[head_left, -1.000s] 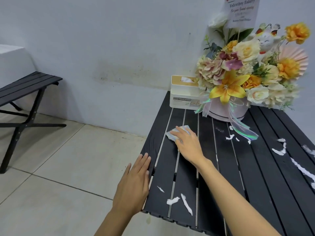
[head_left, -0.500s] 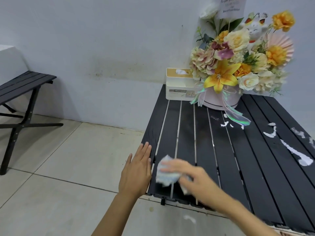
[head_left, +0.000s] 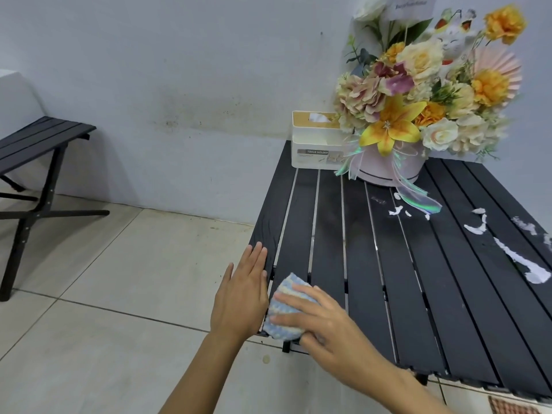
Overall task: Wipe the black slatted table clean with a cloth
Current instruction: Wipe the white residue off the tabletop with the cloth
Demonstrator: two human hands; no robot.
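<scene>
The black slatted table (head_left: 373, 279) fills the right half of the view. My right hand (head_left: 328, 330) grips a bunched blue-and-cream cloth (head_left: 283, 309) at the table's near left corner, fingers laid over the top of it. My left hand (head_left: 242, 297) lies flat with straight fingers against the table's left edge, just left of the cloth. White smears (head_left: 525, 264) streak the right-hand slats, and smaller white smears (head_left: 478, 225) lie further back. The left slats look bare.
A white tissue holder (head_left: 313, 144) and a pink box of flowers (head_left: 418, 121) stand at the table's far end against the wall. A ribbon (head_left: 418, 198) trails onto the slats. A black slatted bench (head_left: 35, 144) stands at the far left on the tiled floor.
My right hand has drawn the cloth from mid-table back to the near left corner. The white bits near the front edge are gone. My left hand has stayed at the edge.
</scene>
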